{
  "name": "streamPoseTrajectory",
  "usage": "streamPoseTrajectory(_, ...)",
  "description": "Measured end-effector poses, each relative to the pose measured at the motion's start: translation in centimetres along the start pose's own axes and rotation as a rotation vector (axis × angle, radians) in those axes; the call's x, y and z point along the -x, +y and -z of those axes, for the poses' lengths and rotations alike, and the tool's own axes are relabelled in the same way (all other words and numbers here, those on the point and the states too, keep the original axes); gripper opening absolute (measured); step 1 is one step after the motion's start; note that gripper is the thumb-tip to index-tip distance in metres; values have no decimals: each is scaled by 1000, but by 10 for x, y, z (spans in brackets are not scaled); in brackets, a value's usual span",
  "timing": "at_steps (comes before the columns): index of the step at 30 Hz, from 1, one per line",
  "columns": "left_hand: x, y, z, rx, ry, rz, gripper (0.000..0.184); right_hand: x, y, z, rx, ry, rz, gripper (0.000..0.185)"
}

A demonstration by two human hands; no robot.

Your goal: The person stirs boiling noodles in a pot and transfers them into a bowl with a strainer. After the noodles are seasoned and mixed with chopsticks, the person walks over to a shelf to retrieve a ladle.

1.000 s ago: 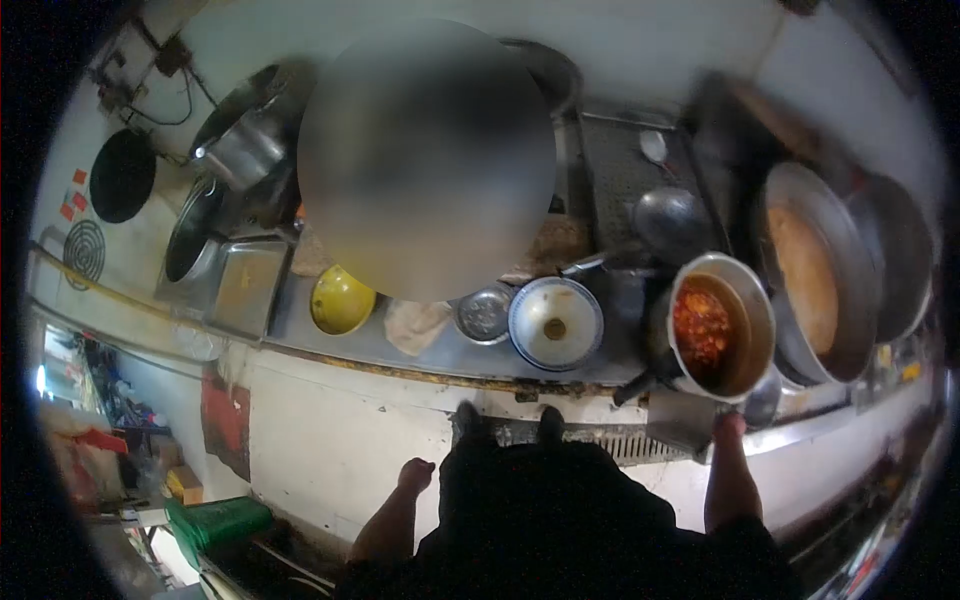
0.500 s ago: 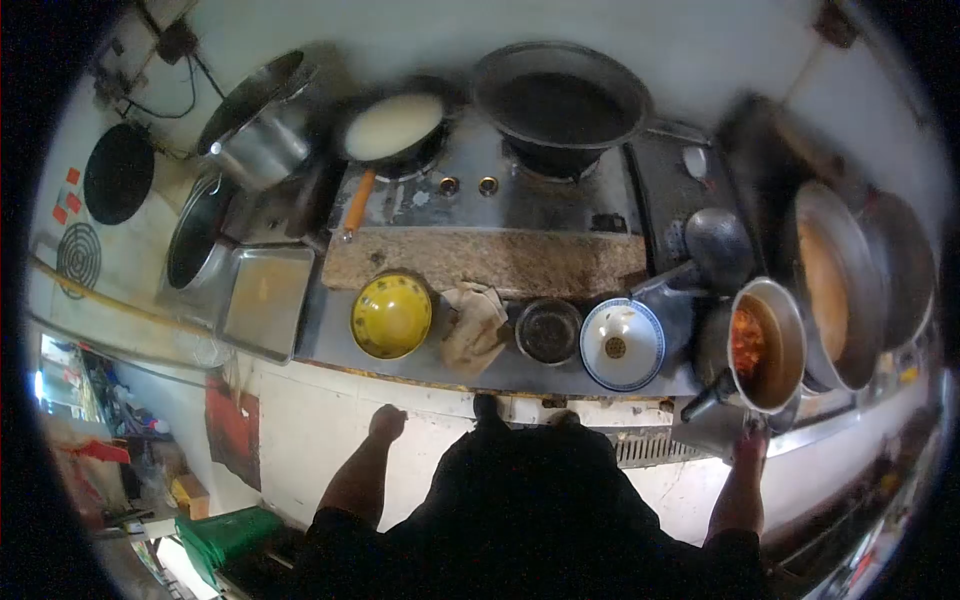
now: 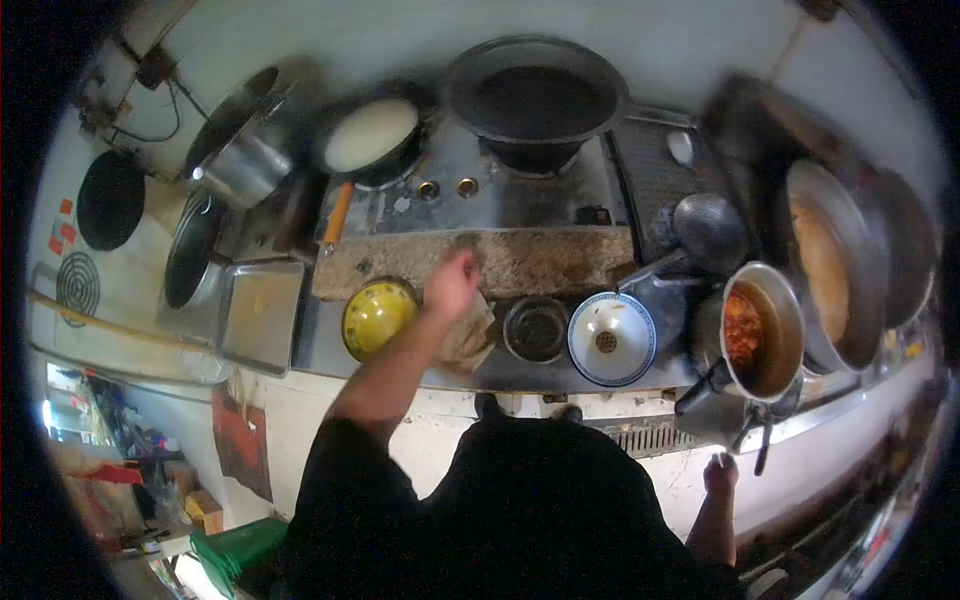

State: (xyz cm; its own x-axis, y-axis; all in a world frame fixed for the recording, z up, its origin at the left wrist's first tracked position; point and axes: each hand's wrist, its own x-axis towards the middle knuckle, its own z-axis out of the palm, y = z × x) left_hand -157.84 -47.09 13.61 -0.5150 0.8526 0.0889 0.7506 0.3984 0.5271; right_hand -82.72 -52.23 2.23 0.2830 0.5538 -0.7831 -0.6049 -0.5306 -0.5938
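Note:
My left hand is stretched over the near edge of the stone ledge, above a crumpled beige cloth; its fingers are smeared by motion. A yellow bowl lies just left of it, and a small dark metal bowl to the right. Low on the right, my right hand is closed, with a tiny white thing showing at its fingertips. Above that hand are dark handles and a pot of red food in brown liquid. A blue-rimmed white bowl stands left of the pot.
Behind the ledge are a pan of pale liquid with an orange handle and a large dark wok. A ladle rests at the right, near a wide metal basin. A metal tray lies at the left.
My left hand has moved up and right, from below the counter edge to over the cloth and ledge. My right hand has moved down, away from the pot, and a dark handle now shows there.

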Motion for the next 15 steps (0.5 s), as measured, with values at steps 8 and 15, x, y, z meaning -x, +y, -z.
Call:
streamPoseTrajectory(8,-173,5,-13,-333,-97,30,39,97,93,142,-136,225,-109,25)
streamPoseTrajectory(15,-198,-7,-14,-527,-382,-125,40,162,182,208,-292,255,-99,24)
